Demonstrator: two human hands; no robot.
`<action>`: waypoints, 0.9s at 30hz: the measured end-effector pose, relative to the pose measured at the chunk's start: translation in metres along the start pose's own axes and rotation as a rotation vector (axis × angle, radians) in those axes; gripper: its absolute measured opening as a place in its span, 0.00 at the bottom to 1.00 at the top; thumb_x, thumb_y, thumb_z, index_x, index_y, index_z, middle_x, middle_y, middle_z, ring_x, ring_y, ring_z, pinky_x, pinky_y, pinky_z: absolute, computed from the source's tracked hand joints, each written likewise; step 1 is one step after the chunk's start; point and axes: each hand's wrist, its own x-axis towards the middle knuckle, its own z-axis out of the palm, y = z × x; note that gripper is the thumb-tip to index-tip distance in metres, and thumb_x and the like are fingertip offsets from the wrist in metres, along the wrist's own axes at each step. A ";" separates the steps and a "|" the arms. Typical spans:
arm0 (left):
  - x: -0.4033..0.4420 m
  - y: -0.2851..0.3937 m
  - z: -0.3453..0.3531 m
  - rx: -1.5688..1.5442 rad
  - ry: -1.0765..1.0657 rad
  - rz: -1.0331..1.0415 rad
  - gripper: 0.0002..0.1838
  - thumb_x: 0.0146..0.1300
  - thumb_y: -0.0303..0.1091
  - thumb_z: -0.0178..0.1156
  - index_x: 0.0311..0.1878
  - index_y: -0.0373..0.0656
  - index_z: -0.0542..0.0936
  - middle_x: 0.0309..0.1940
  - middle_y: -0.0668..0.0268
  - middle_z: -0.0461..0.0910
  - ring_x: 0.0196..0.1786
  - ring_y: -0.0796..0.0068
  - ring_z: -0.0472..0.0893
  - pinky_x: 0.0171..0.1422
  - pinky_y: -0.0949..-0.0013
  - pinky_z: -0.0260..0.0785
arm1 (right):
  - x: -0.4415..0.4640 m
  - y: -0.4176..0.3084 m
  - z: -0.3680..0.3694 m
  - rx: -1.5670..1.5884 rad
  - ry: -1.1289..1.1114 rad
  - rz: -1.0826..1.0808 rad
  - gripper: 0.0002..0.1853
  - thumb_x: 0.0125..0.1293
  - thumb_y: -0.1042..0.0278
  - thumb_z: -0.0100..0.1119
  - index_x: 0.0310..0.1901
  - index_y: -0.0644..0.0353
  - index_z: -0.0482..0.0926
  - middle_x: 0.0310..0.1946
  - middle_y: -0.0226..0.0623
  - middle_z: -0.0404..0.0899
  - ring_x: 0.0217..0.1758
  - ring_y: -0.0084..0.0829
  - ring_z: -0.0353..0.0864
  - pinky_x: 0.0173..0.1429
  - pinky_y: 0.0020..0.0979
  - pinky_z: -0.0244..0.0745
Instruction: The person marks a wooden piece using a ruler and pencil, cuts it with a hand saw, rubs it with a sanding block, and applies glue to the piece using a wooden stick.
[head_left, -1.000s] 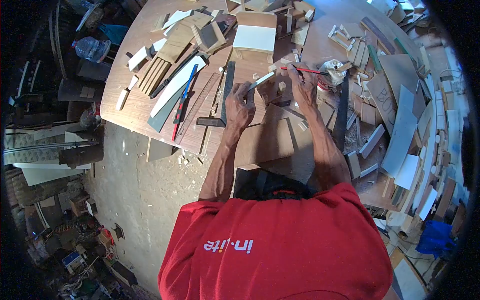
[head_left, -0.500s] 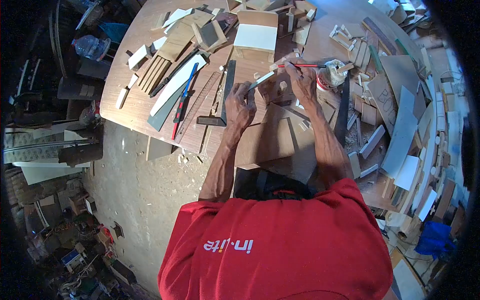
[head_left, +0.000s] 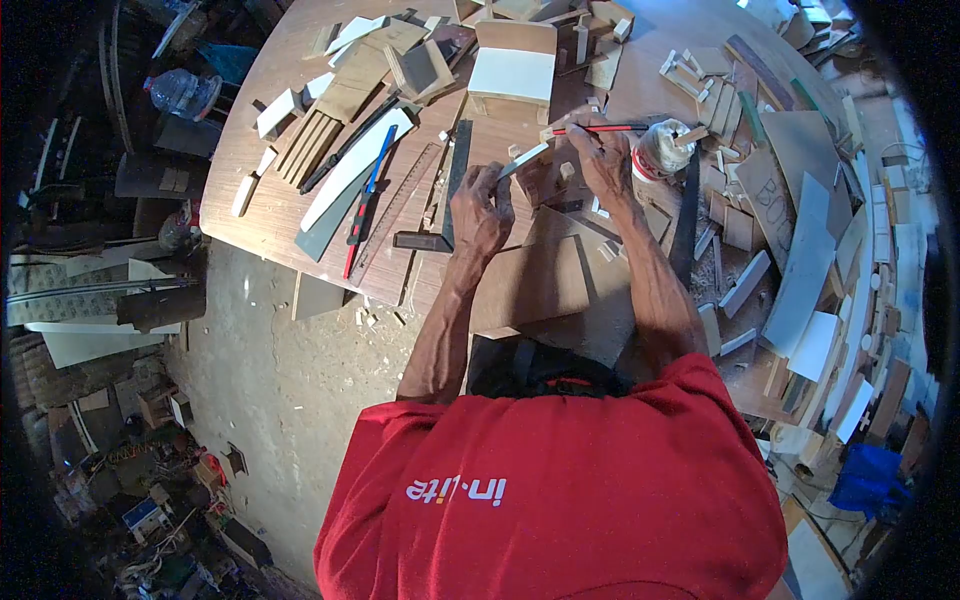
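My left hand (head_left: 482, 212) is closed, its thumb and fingers pinching a small white-faced wood strip (head_left: 526, 158) that points up and to the right. Above the table, my right hand (head_left: 605, 168) has its fingers closed round a thin red-and-black stick (head_left: 625, 128), which looks like a pencil. The stick's left end lies close to the far end of the strip; whether they touch I cannot tell. Just right of that hand stands a clear jar (head_left: 665, 150) with pale contents. A try square (head_left: 425, 241) rests beside my left hand.
On the table (head_left: 235, 215), left of my hands, are a ruler (head_left: 400, 205), a blue-and-red cutter-like tool (head_left: 370, 195) and stacked wood strips (head_left: 308, 150). A small wooden piece with a white panel (head_left: 511, 75) stands at the back. Many offcuts and boards (head_left: 800, 265) crowd the right side.
The right hand has shifted very slightly, and the red-and-black stick tilts a little more upward at its right end. The left hand and the strip stay almost still.
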 end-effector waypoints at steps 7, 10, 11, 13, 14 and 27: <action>0.000 0.004 -0.001 0.012 -0.007 -0.015 0.07 0.63 0.27 0.57 0.43 0.37 0.79 0.37 0.52 0.78 0.37 0.48 0.80 0.39 0.55 0.73 | 0.002 -0.001 -0.004 -0.099 -0.035 -0.137 0.11 0.65 0.63 0.56 0.41 0.62 0.80 0.32 0.39 0.81 0.34 0.32 0.82 0.39 0.35 0.75; 0.000 0.004 -0.001 -0.021 -0.019 -0.055 0.07 0.63 0.27 0.57 0.43 0.37 0.79 0.37 0.52 0.79 0.38 0.48 0.80 0.40 0.55 0.73 | 0.003 -0.003 -0.003 -0.017 -0.051 -0.087 0.11 0.65 0.64 0.56 0.40 0.63 0.80 0.32 0.40 0.82 0.34 0.32 0.83 0.38 0.34 0.75; 0.000 0.002 0.000 0.001 -0.009 -0.025 0.07 0.63 0.27 0.57 0.43 0.37 0.79 0.37 0.52 0.79 0.38 0.48 0.80 0.41 0.55 0.73 | 0.003 -0.001 -0.003 -0.010 -0.053 -0.089 0.11 0.64 0.64 0.56 0.40 0.63 0.80 0.32 0.40 0.82 0.33 0.31 0.83 0.38 0.33 0.76; -0.001 0.000 0.001 0.024 0.001 0.005 0.07 0.63 0.27 0.57 0.43 0.37 0.79 0.37 0.52 0.79 0.38 0.48 0.80 0.41 0.55 0.73 | 0.008 0.010 -0.003 -0.062 -0.043 -0.176 0.10 0.64 0.65 0.56 0.39 0.63 0.80 0.32 0.40 0.82 0.33 0.31 0.84 0.38 0.32 0.76; -0.001 0.000 0.001 0.019 -0.002 -0.004 0.08 0.63 0.27 0.57 0.43 0.37 0.80 0.38 0.52 0.79 0.38 0.48 0.80 0.41 0.55 0.73 | 0.009 0.016 -0.002 -0.113 -0.034 -0.263 0.10 0.63 0.66 0.56 0.39 0.63 0.81 0.31 0.41 0.82 0.33 0.30 0.84 0.37 0.31 0.76; -0.001 0.003 0.001 0.043 0.018 0.011 0.06 0.63 0.26 0.58 0.42 0.36 0.80 0.33 0.54 0.80 0.32 0.57 0.81 0.37 0.62 0.74 | 0.012 0.007 -0.002 -0.072 -0.086 -0.205 0.10 0.60 0.67 0.55 0.37 0.63 0.81 0.28 0.35 0.83 0.32 0.27 0.82 0.39 0.30 0.76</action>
